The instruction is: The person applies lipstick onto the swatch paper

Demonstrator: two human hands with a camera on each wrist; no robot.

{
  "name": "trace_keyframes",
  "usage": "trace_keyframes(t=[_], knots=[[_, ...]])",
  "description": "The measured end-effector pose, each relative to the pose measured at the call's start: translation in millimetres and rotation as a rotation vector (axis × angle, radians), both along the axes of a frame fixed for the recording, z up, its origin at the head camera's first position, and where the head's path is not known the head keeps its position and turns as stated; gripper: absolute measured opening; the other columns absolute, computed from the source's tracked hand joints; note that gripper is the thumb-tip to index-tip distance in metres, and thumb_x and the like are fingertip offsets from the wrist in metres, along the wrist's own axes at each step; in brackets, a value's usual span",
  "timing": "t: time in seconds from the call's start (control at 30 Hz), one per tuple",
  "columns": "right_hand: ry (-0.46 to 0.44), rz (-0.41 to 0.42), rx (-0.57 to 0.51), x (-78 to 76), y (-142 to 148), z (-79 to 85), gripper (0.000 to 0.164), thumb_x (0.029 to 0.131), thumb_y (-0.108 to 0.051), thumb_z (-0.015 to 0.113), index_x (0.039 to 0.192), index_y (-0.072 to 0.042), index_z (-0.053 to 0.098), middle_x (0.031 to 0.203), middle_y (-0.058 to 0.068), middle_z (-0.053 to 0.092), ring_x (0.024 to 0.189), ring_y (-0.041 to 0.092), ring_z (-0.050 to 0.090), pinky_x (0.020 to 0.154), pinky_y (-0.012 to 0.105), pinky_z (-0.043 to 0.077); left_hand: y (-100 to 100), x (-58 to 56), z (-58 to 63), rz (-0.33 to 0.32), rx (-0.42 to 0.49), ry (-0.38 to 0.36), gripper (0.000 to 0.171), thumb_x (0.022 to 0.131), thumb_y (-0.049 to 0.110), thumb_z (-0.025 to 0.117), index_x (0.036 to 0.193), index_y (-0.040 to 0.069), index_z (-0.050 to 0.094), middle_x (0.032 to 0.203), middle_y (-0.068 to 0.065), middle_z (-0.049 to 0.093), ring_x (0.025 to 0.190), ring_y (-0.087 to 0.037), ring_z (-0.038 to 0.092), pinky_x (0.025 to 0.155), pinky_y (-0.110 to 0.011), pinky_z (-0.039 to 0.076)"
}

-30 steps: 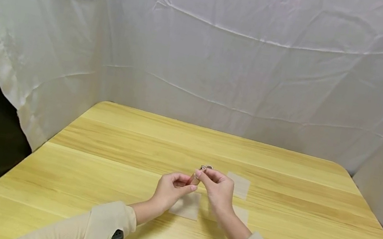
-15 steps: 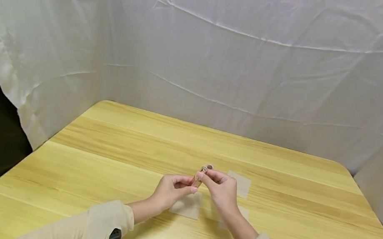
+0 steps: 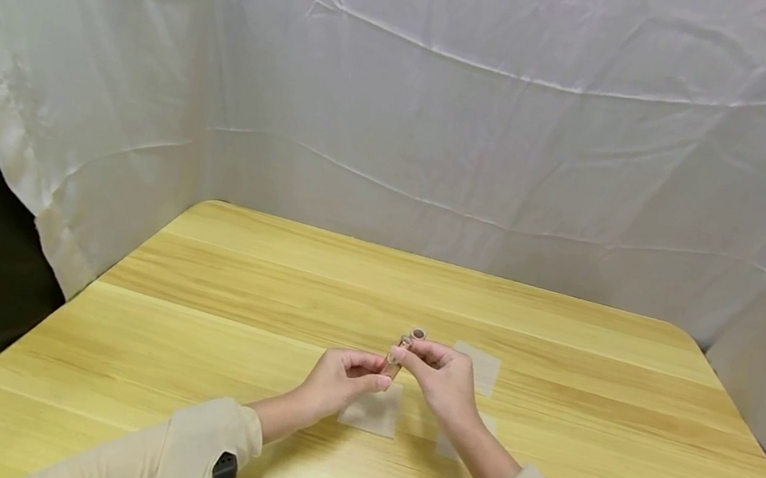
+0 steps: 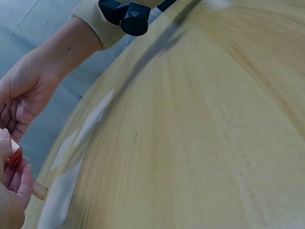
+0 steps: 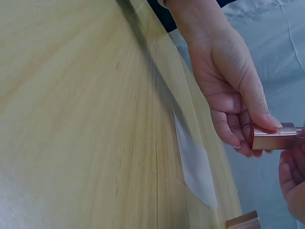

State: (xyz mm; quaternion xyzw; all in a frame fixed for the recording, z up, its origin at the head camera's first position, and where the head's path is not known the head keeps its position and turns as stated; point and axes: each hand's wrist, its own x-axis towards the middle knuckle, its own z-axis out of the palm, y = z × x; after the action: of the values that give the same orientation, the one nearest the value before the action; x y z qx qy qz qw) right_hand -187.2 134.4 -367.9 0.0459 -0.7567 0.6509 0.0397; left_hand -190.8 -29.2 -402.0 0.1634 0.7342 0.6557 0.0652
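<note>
Both hands meet over the middle of the table around a rose-gold lipstick tube [image 3: 392, 368]. My left hand [image 3: 334, 383] pinches its lower end between thumb and fingers; the right wrist view shows that metal end of the lipstick tube [image 5: 274, 137] plainly. With thumb and forefinger, my right hand [image 3: 443, 380] pinches the upper end and hides part of it. A reddish round end face of the tube [image 4: 16, 157] shows in the left wrist view. Just beyond the right fingertips stands a hollow rose-gold cap [image 3: 419, 334], seen also as a metallic cap [image 5: 244, 221] in the right wrist view.
Three pale square sheets lie on the wooden table [image 3: 183, 341]: one sheet [image 3: 372, 413] beneath the left hand, another sheet [image 3: 479, 369] behind the right hand, and a third sheet [image 3: 484, 425] partly under the right forearm. White cloth [image 3: 486, 121] hangs around the table.
The lipstick tube and left fingertips have lowered slightly toward me. My right wrist has swung a little to the right, and the cap shows more fully beyond the fingers. Both grips stay on the tube.
</note>
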Motion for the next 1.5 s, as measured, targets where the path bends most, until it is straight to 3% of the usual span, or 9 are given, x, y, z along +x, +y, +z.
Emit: trace_keyframes(t=[0.27, 0.57, 0.73, 0.93, 1.17, 1.33, 1.5], knots=[[0.05, 0.069, -0.002, -0.7, 2.9, -1.4, 0.019, 0.081, -0.017, 0.072, 0.084, 0.002, 0.07, 0.082, 0.007, 0.071, 0.084, 0.008, 0.064, 0.08, 0.022, 0.053, -2.4, -1.8, 2.4, -0.061, 0.002, -0.017, 0.029, 0.084, 0.011, 0.067, 0.103, -0.011, 0.064, 0.102, -0.025, 0.067, 0.088, -0.021, 0.068, 0.078, -0.024, 0.055], [0.01, -0.015, -0.002, -0.1, -0.9, -2.1, 0.023, 0.078, -0.015, 0.074, 0.088, 0.005, 0.07, 0.081, 0.003, 0.071, 0.083, 0.008, 0.064, 0.078, 0.021, 0.053, 2.4, 1.9, 5.4, 0.101, -0.041, -0.05, 0.025, 0.075, 0.011, 0.077, 0.092, -0.005, 0.068, 0.091, -0.017, 0.07, 0.074, -0.01, 0.065, 0.069, -0.024, 0.056], [-0.013, -0.034, 0.02, 0.0, -0.5, -1.5, 0.023, 0.078, -0.017, 0.075, 0.088, 0.003, 0.071, 0.08, 0.002, 0.071, 0.083, 0.008, 0.064, 0.077, 0.021, 0.052, 5.8, 3.6, 5.4, 0.119, -0.06, -0.008, 0.024, 0.074, 0.01, 0.077, 0.091, -0.005, 0.067, 0.088, -0.017, 0.07, 0.074, -0.011, 0.064, 0.065, -0.023, 0.055], [0.009, 0.037, 0.04, -2.0, 4.9, 0.2, 0.024, 0.079, -0.016, 0.073, 0.086, 0.006, 0.069, 0.083, 0.005, 0.071, 0.085, 0.007, 0.064, 0.078, 0.021, 0.053, 2.7, 0.6, 3.8, 0.004, -0.031, -0.012, 0.028, 0.08, 0.011, 0.072, 0.1, -0.007, 0.065, 0.097, -0.02, 0.068, 0.081, -0.013, 0.065, 0.073, -0.021, 0.055], [0.038, 0.096, 0.065, -3.8, 11.6, 3.1, 0.023, 0.08, -0.015, 0.072, 0.088, 0.007, 0.069, 0.086, 0.008, 0.073, 0.092, 0.004, 0.065, 0.085, 0.022, 0.052, -6.9, -5.6, 2.4, -0.185, -0.038, -0.001, 0.035, 0.089, 0.014, 0.062, 0.113, -0.011, 0.059, 0.112, -0.026, 0.063, 0.101, -0.03, 0.064, 0.086, -0.026, 0.053], [0.061, 0.13, 0.048, -4.0, 13.9, 1.9, 0.021, 0.081, -0.012, 0.071, 0.091, 0.006, 0.07, 0.093, 0.012, 0.072, 0.091, 0.003, 0.064, 0.082, 0.021, 0.053, -8.3, -8.3, 2.2, -0.214, -0.048, -0.002, 0.035, 0.09, 0.012, 0.06, 0.115, -0.012, 0.057, 0.112, -0.027, 0.062, 0.1, -0.031, 0.064, 0.085, -0.025, 0.053], [0.072, 0.139, 0.028, -3.4, 14.2, 1.0, 0.025, 0.082, -0.011, 0.07, 0.097, 0.009, 0.068, 0.105, 0.02, 0.067, 0.101, 0.013, 0.065, 0.086, 0.023, 0.052, -8.0, -9.5, 1.4, -0.214, -0.054, 0.027, 0.034, 0.091, 0.01, 0.059, 0.114, -0.014, 0.057, 0.111, -0.028, 0.062, 0.098, -0.033, 0.065, 0.082, -0.025, 0.054]])
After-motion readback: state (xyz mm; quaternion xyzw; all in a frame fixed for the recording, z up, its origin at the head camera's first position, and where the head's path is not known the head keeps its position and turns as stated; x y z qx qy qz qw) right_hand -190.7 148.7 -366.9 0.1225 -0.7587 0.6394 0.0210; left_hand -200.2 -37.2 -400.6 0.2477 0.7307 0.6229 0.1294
